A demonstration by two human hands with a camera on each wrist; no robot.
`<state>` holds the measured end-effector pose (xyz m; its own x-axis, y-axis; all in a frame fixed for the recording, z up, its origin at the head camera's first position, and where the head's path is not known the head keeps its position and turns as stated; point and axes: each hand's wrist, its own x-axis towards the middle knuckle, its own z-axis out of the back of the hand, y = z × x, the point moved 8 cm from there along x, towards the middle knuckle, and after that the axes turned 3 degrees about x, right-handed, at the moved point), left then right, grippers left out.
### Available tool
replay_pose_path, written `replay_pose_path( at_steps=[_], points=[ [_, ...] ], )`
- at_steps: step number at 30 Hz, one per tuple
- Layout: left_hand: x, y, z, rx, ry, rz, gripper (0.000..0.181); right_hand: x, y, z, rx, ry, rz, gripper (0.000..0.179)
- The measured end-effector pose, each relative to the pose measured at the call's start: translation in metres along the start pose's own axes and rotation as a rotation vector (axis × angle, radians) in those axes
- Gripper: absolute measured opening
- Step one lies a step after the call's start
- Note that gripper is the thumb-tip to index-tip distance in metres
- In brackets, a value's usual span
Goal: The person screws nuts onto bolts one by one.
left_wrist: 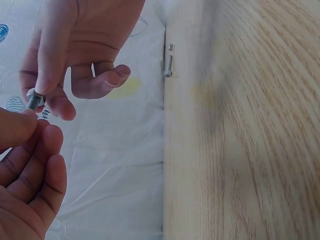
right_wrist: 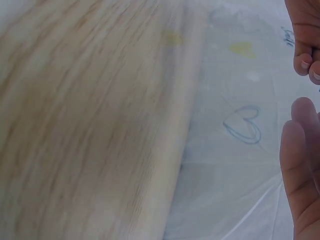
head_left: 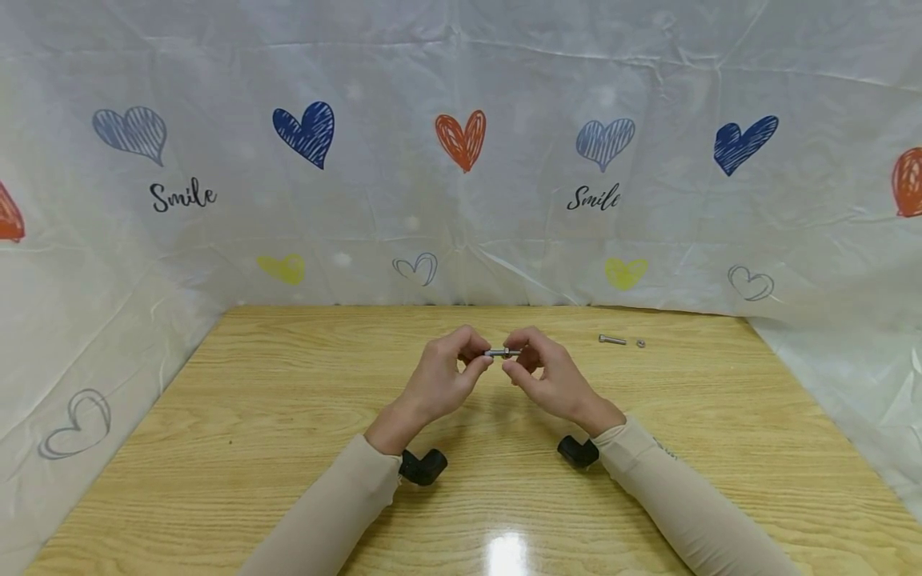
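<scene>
Both hands meet above the middle of the wooden table [head_left: 288, 416], each pinching an end of a small silver bolt [head_left: 502, 353]. My left hand [head_left: 442, 376] holds one end between thumb and fingertips. My right hand [head_left: 545, 374] pinches the other end. In the left wrist view the threaded bolt [left_wrist: 33, 100] shows between the right hand's fingers [left_wrist: 52, 60] and my left thumb [left_wrist: 15, 127]. The right wrist view shows only fingertips [right_wrist: 300, 165] at its right edge; the bolt is hidden there.
A second silver bolt [head_left: 612, 340] and a small nut [head_left: 639, 344] lie near the table's far edge on the right, also seen as bolt [left_wrist: 168, 65] in the left wrist view. A white plastic sheet [head_left: 461, 200] printed with hearts surrounds the table.
</scene>
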<state>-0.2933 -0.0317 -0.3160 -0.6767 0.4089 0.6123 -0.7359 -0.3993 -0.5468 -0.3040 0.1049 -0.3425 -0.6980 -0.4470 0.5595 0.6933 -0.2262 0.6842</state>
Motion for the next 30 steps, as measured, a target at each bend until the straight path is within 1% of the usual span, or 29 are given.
replay_pose_path(
  at_steps=[5,9,14,18,21,26,30],
  points=[
    [0.0,0.0,-0.001,-0.007,0.002,-0.007,0.008,0.001,0.0,-0.002,-0.025,0.008,0.016,0.009],
    [0.0,-0.002,-0.001,-0.007,0.001,-0.006,0.009,0.0,-0.002,-0.001,-0.028,0.02,-0.005,0.013],
    [0.0,-0.002,-0.001,-0.009,0.001,0.003,0.009,-0.001,-0.003,0.001,0.01,0.022,-0.041,0.011],
    [-0.001,-0.002,-0.002,-0.007,0.001,0.011,0.009,-0.001,0.02,0.004,0.018,0.011,-0.056,0.021],
    [-0.001,-0.002,-0.002,-0.003,0.004,0.021,0.01,0.0,0.038,0.005,0.014,0.005,-0.027,0.025],
    [-0.002,-0.002,-0.003,0.002,0.005,0.021,0.01,0.0,0.039,0.003,0.028,0.011,0.02,0.016],
    [-0.002,-0.002,-0.003,0.004,0.002,0.011,0.01,0.001,0.037,0.003,0.012,0.023,0.005,0.007]
  ],
)
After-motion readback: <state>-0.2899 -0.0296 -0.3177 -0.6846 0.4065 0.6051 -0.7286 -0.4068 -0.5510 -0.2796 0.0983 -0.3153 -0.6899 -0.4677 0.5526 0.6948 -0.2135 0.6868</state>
